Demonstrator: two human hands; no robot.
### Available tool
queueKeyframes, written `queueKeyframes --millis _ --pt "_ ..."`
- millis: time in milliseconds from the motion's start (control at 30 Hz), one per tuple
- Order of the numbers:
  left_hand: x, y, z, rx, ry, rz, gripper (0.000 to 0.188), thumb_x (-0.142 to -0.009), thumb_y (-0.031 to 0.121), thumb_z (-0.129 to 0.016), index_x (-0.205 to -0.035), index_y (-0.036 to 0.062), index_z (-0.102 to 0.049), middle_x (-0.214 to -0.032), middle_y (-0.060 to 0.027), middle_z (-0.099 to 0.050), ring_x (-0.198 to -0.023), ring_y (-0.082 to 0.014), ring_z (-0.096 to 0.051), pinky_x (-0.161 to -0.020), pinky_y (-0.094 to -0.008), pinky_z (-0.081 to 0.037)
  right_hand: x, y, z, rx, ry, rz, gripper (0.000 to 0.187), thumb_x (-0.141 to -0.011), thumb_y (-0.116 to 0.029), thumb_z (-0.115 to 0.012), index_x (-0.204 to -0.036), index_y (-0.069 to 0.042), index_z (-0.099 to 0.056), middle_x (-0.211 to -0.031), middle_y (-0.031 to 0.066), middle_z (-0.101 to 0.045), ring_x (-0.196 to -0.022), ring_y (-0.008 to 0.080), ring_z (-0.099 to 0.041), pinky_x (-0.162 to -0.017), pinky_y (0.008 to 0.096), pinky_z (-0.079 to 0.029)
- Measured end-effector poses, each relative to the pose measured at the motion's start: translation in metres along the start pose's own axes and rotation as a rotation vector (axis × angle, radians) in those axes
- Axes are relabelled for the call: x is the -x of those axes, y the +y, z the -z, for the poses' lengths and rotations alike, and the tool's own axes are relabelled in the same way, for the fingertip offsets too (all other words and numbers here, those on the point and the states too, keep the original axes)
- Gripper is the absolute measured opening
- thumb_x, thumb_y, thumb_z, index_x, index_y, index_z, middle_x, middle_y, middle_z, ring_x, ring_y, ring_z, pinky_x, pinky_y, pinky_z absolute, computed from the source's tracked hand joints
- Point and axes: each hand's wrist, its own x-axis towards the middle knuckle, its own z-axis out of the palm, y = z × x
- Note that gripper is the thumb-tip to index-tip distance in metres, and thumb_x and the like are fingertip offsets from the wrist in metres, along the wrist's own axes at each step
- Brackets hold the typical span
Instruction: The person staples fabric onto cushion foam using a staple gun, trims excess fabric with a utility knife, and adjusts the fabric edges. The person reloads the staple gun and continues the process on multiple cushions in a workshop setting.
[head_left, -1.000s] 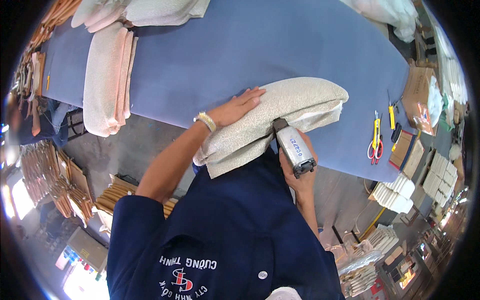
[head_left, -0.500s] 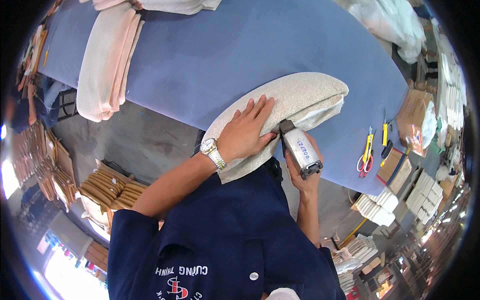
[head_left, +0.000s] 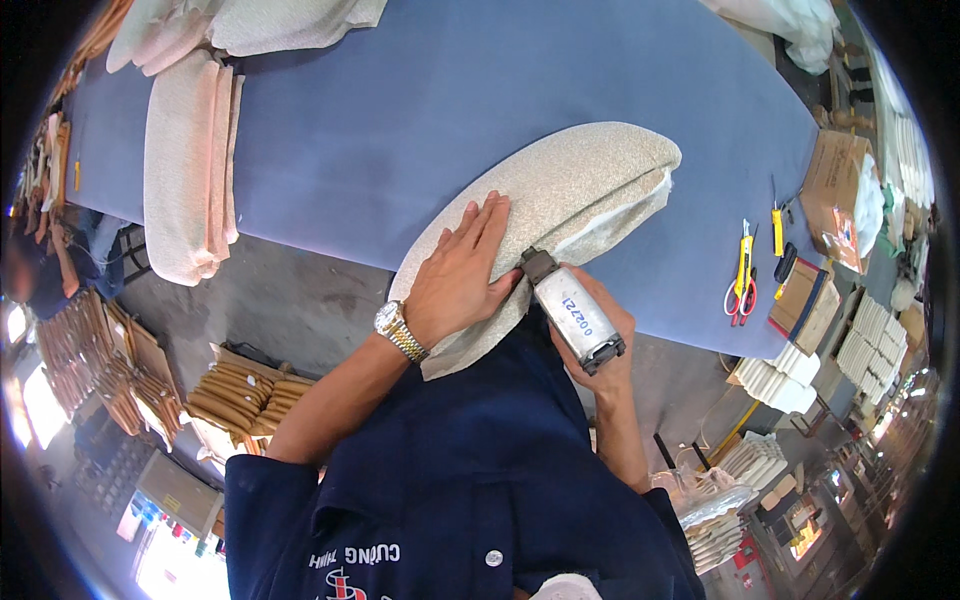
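Note:
A curved cushion piece (head_left: 590, 170) covered in beige fabric lies across the table's near edge, with white padding showing along its open inner side. My left hand (head_left: 458, 270), a watch on its wrist, rests flat on the fabric with fingers stretched out. In my right hand (head_left: 603, 318) is a silver staple gun (head_left: 575, 312), gripped around its body. The gun's dark nose meets the fabric's inner edge beside my left thumb. The fingers behind the gun are partly hidden.
The blue-grey table (head_left: 400, 110) bears a stack of beige covered pieces (head_left: 180, 170) at left. Scissors (head_left: 742, 285), a yellow cutter (head_left: 777, 228) and a cardboard box (head_left: 832, 190) are at right. Brown cushions (head_left: 235, 395) are stacked beyond my left arm. Another person's arm (head_left: 62, 258) shows far left.
The staple gun's nose has shifted left along the cushion's inner edge, closer to my left thumb. My left hand stays flat on the fabric. The whole view has turned slightly.

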Motion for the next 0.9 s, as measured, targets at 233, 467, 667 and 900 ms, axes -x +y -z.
queueKeyframes --millis 233,467,667,900 --pt "0.001 0.000 0.000 -0.016 -0.003 0.009 0.096 -0.090 0.026 -0.073 -0.164 0.0065 -0.015 -0.169 -0.0178 -0.023 -0.154 -0.0386 -0.028 -0.121 -0.0522 -0.035 -0.006 -0.004 0.005 0.023 -0.057 0.000 0.054 -0.080 -0.009 -0.076 -0.131 0.003 -0.064 -0.123 0.0172 -0.072 -0.105 0.0233 -0.073 -0.094 0.0314 -0.053" --pt "0.001 0.001 0.000 -0.018 -0.002 0.013 0.097 -0.089 0.025 -0.074 -0.164 0.0060 -0.016 -0.169 -0.0176 -0.024 -0.154 -0.0380 -0.028 -0.120 -0.0526 -0.036 -0.007 -0.011 0.007 0.078 -0.063 0.011 0.057 -0.080 -0.015 -0.076 -0.133 0.001 -0.063 -0.119 0.0166 -0.072 -0.102 0.0248 -0.073 -0.091 0.0315 -0.054" --pt "-0.002 0.003 -0.003 -0.042 0.037 0.000 0.097 -0.087 0.023 -0.076 -0.163 0.0060 -0.019 -0.168 -0.0172 -0.025 -0.153 -0.0382 -0.030 -0.119 -0.0529 -0.038 -0.009 -0.023 0.001 0.059 -0.050 -0.167 0.054 -0.082 -0.012 -0.075 -0.133 -0.001 -0.063 -0.115 0.0147 -0.073 -0.098 0.0210 -0.073 -0.087 0.0307 -0.055" --pt "0.000 -0.002 -0.005 -0.045 0.063 -0.030 0.099 -0.084 0.020 -0.078 -0.163 0.0060 -0.020 -0.168 -0.0176 -0.027 -0.152 -0.0382 -0.032 -0.118 -0.0527 -0.040 -0.001 -0.017 -0.006 0.102 -0.011 -0.063 0.055 -0.081 -0.012 -0.075 -0.134 -0.001 -0.063 -0.116 0.0150 -0.073 -0.099 0.0212 -0.073 -0.089 0.0322 -0.055"
